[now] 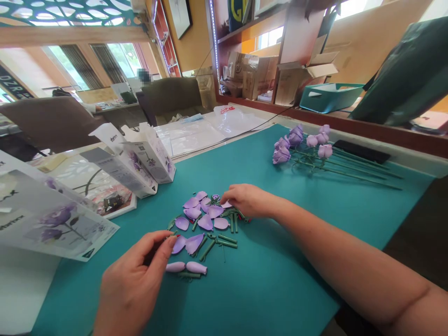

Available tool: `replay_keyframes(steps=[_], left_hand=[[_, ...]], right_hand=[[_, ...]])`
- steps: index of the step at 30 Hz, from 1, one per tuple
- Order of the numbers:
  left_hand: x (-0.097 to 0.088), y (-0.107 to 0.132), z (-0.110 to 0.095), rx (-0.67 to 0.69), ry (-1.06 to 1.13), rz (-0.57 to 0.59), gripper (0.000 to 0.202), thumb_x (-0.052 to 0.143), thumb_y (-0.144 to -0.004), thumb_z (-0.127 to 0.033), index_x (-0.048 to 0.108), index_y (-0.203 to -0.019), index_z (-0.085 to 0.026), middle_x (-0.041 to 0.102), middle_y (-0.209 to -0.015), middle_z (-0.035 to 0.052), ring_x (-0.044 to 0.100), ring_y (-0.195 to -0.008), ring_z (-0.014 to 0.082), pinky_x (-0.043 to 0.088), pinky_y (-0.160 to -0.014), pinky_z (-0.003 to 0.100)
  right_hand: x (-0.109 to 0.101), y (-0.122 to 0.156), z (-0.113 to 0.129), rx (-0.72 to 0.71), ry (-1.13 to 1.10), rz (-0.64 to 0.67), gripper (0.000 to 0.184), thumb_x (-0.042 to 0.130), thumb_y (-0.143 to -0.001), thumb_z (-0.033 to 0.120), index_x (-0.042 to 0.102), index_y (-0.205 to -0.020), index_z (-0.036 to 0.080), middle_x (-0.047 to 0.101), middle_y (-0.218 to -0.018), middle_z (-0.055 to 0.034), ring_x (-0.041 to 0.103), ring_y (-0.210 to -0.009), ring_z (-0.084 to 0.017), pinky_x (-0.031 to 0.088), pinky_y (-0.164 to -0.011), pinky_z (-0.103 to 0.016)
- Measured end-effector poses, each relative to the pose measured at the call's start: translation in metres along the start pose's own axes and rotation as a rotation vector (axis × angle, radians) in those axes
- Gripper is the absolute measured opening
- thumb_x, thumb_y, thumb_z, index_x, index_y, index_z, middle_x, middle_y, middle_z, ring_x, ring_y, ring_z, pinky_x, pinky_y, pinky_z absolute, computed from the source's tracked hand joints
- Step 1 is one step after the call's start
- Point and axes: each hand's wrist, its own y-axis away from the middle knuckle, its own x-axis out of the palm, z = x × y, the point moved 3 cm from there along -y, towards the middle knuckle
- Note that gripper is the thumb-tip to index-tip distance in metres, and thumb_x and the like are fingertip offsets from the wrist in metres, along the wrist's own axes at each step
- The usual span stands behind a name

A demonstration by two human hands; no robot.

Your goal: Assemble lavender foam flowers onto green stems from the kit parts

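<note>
Teal craft mat (266,280) under both hands: the left hand (131,280) curls closed around a small dark stem piece (153,251), the half-closed right hand (248,200) touching lilac foam petals (205,210).

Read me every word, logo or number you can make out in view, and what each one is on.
"LAX", cut off at the edge, on the printed flower leaflet.
"SF", on the cardboard parcel on the shelf.
"G", large yellow letter, on the dark package, the rest cut off.
Too small or blurred to read: the printing on the open flower box, the red label on the plastic sheet, and the dark wall sign.
</note>
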Motion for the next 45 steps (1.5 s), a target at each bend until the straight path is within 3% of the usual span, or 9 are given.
replay_keyframes(steps=[4,9,14,21,27,31,39,42,45], left_hand=[[0.001,0.0,0.002,-0.006,0.028,-0.006,0.023,0.056,-0.071,-0.051,0.068,-0.069,-0.032,0.066,-0.064,-0.0062,0.059,-0.062,0.0161,0.041,-0.056,0.024],[0.001,0.0,0.003,-0.005,0.022,-0.005,0.023,0.057,-0.07,-0.051,0.068,-0.07,-0.032,0.065,-0.062,-0.0058,0.058,-0.061,0.0163,0.041,-0.056,0.025],[0.001,0.0,0.003,0.022,0.013,-0.012,0.024,0.055,-0.072,-0.051,0.068,-0.07,-0.031,0.065,-0.061,-0.0052,0.058,-0.06,0.0167,0.041,-0.057,0.025],[0.002,-0.001,0.004,0.035,0.031,-0.018,0.023,0.056,-0.071,-0.051,0.068,-0.068,-0.031,0.065,-0.059,-0.0052,0.059,-0.06,0.0167,0.043,-0.055,0.024],[0.002,-0.001,0.003,0.036,0.041,-0.004,0.022,0.057,-0.072,-0.05,0.068,-0.068,-0.031,0.064,-0.057,-0.0054,0.057,-0.056,0.0156,0.043,-0.054,0.024],[0.003,0.0,0.001,0.02,0.027,0.013,0.023,0.055,-0.073,-0.05,0.068,-0.067,-0.032,0.063,-0.056,-0.0059,0.056,-0.055,0.0154,0.044,-0.054,0.024],[0.004,0.0,0.0,0.024,0.01,0.004,0.025,0.054,-0.074,-0.051,0.069,-0.067,-0.031,0.059,-0.049,-0.0055,0.057,-0.052,0.0156,0.043,-0.051,0.023],[0.004,0.0,0.0,0.034,0.004,0.009,0.026,0.054,-0.074,-0.051,0.069,-0.068,-0.031,0.063,-0.054,-0.0054,0.056,-0.051,0.0151,0.042,-0.051,0.023],[0.003,-0.001,0.0,0.055,0.007,0.008,0.026,0.054,-0.074,-0.051,0.069,-0.068,-0.03,0.066,-0.058,-0.005,0.055,-0.05,0.0146,0.043,-0.051,0.023]], right_hand=[[0.008,-0.006,-0.002,0.031,0.1,-0.077,0.046,0.042,-0.086,0.007,0.059,-0.125,0.026,0.058,-0.109,-0.0108,0.054,-0.092,-0.022,0.041,-0.072,-0.029],[0.019,-0.005,0.012,-0.11,0.162,0.043,0.045,0.047,-0.083,0.006,0.063,-0.118,0.028,0.057,-0.1,-0.0116,0.051,-0.084,-0.022,0.04,-0.073,-0.032],[0.015,-0.001,0.017,-0.256,0.089,0.099,0.042,0.046,-0.082,0.002,0.067,-0.113,0.023,0.061,-0.095,-0.0092,0.053,-0.088,-0.019,0.039,-0.083,-0.03],[0.004,-0.006,-0.012,0.102,0.112,-0.05,0.043,0.045,-0.084,0.005,0.062,-0.12,0.021,0.062,-0.106,-0.0109,0.057,-0.095,-0.023,0.041,-0.074,-0.029],[0.018,-0.011,-0.004,-0.017,0.146,-0.085,0.053,0.05,-0.082,0.005,0.054,-0.13,0.026,0.055,-0.116,-0.0123,0.054,-0.098,-0.023,0.042,-0.081,-0.032],[0.032,-0.016,0.008,-0.099,0.187,-0.109,0.055,0.051,-0.082,0.008,0.048,-0.133,0.029,0.045,-0.134,-0.0127,0.046,-0.113,-0.028,0.041,-0.086,-0.041],[0.029,-0.016,0.002,-0.008,0.2,-0.136,0.027,0.051,-0.088,0.02,0.061,-0.113,0.021,0.053,-0.127,-0.0119,0.05,-0.112,-0.029,0.043,-0.086,-0.043],[0.031,-0.019,0.009,-0.035,0.187,-0.186,0.032,0.048,-0.092,0.031,0.056,-0.122,0.024,0.05,-0.133,-0.0123,0.042,-0.123,-0.03,0.038,-0.093,-0.047],[0.037,-0.02,0.016,-0.086,0.2,-0.14,0.037,0.049,-0.091,0.041,0.054,-0.125,0.026,0.049,-0.134,-0.0122,0.037,-0.128,-0.034,0.034,-0.097,-0.054]])
